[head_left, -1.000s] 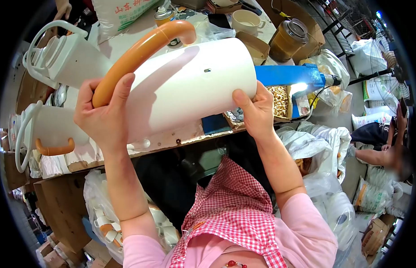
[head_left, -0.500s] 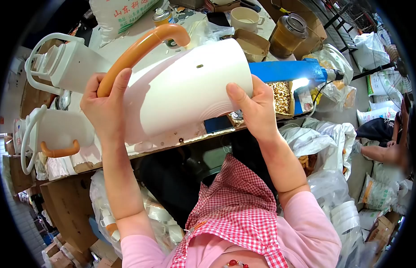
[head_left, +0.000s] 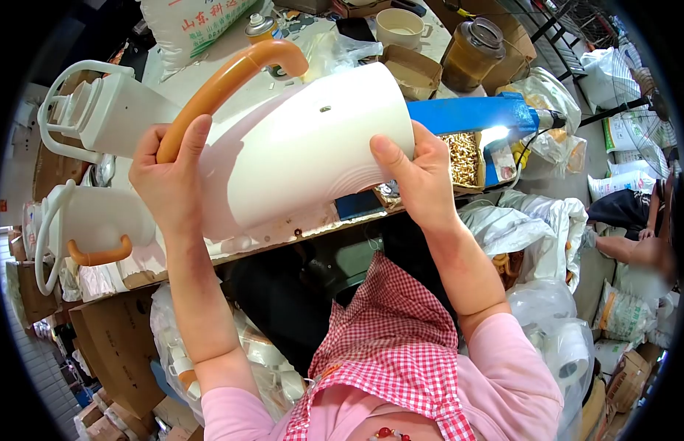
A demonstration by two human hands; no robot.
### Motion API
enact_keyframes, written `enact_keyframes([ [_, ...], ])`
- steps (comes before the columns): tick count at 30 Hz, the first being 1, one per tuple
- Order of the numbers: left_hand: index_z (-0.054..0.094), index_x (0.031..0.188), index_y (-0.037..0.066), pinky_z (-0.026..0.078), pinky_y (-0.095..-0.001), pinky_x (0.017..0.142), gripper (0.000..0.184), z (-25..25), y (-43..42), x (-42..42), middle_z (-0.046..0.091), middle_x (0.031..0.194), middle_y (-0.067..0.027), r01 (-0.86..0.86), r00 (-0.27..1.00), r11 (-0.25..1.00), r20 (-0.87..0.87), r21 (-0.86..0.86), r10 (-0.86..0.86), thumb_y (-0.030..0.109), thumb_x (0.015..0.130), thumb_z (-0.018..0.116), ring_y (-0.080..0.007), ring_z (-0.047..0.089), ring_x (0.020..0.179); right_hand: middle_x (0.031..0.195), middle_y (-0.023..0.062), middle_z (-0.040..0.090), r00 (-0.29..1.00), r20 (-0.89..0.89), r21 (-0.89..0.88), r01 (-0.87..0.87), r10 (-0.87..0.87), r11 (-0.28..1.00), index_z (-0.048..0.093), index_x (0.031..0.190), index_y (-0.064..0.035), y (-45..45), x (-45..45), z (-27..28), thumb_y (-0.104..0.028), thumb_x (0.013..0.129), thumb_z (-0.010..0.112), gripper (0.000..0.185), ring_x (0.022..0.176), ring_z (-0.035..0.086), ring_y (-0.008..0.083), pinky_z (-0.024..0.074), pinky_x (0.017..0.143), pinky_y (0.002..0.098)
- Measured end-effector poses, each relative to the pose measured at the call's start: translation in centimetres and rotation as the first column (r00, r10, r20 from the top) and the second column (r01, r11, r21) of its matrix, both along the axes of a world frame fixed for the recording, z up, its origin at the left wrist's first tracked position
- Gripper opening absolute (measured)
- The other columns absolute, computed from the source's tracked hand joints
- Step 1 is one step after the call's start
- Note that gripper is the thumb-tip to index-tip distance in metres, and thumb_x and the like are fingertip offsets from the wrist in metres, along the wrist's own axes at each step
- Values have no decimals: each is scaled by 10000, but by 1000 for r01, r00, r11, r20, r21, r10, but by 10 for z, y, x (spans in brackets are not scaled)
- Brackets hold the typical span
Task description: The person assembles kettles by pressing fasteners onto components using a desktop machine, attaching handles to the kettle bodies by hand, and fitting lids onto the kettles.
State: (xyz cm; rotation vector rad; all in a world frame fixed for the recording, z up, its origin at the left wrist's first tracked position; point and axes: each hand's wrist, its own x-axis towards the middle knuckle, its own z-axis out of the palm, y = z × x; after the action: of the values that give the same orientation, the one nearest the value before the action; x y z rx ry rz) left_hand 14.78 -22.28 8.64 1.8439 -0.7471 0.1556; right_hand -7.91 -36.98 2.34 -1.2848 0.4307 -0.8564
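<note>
A large white plastic jug body (head_left: 305,147), slightly tapered, is held tilted above the table edge between both my hands. A small slot shows in its upper side. My left hand (head_left: 169,165) wraps round the lower end of a curved orange handle (head_left: 228,84), at the left end of the white body. The handle's far end curls down beside the body; whether it is fastened there I cannot tell. My right hand (head_left: 419,165) grips the right rim, thumb on the outer wall and fingers hidden behind or inside.
Two more white plastic vessels (head_left: 132,106) (head_left: 110,213) are at the left. A blue machine arm (head_left: 470,115) with a lamp stands at right, above a box of brass-coloured parts (head_left: 461,158). Behind are a lidded jar (head_left: 472,55) and a spray can (head_left: 261,28). Another person's leg (head_left: 617,246) shows far right.
My left hand, the orange handle and the white body have shifted very slightly left. Both holds stay the same.
</note>
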Motion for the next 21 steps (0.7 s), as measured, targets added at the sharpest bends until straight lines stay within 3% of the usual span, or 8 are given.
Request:
enact_keyframes([
  [5,649,819,66,292,-187,491,296,1,1,1,503,635,75,22,1000,994,4,108,-23,318,903,778,1,426,552,982,79,724,995,-66,153,-68,78,986,632,1208,51,-1,-4,7,-281,964,694,416,853,680,122,597,651,277],
  [8,652,840,53,373,-260,526,342,32,-3,-7,571,654,15,102,988,933,78,344,-137,374,945,703,-104,522,557,966,85,721,994,-79,110,-66,75,992,624,1210,48,-4,-4,6,-313,957,696,446,826,693,134,609,587,287],
  [10,665,871,7,481,-397,686,486,57,-24,-28,679,803,-137,-61,917,730,327,680,-228,483,956,609,-300,657,763,964,91,721,991,-112,108,-66,79,992,629,1189,51,-5,-3,3,-324,952,700,449,797,697,138,608,581,287],
  [14,705,932,49,489,-462,771,483,56,-73,-30,699,910,-175,-111,790,622,449,775,-417,500,974,536,-392,651,873,947,110,721,984,-131,110,-104,118,988,629,1169,65,-12,-4,7,-301,959,673,424,764,704,153,592,531,285],
  [16,682,992,5,488,-392,744,391,56,-84,-18,687,833,-153,143,822,612,251,778,-511,383,974,584,-338,654,829,945,111,722,984,-125,117,-112,126,987,629,1159,72,-16,-6,6,-299,958,665,423,762,707,156,589,521,288],
  [17,698,1017,8,463,-340,648,368,56,-80,-16,654,747,-92,206,812,675,262,708,-522,362,978,604,-221,620,699,945,113,724,983,-132,95,-115,127,989,631,1159,67,-16,-5,5,-305,953,667,426,756,709,162,589,518,290],
  [18,698,1017,8,463,-340,648,368,59,-79,-18,654,747,-92,208,796,658,265,723,-543,362,978,604,-221,620,699,944,115,726,983,-138,78,-113,123,990,632,1158,62,-16,-3,4,-311,949,668,430,751,711,168,589,515,293],
  [21,704,1000,13,289,-210,506,369,61,-71,-25,441,661,84,361,845,692,94,625,-526,375,989,636,-8,381,580,941,143,726,979,-190,39,-71,77,997,638,1148,58,-19,-2,1,-326,924,676,446,689,716,203,586,501,307],
])
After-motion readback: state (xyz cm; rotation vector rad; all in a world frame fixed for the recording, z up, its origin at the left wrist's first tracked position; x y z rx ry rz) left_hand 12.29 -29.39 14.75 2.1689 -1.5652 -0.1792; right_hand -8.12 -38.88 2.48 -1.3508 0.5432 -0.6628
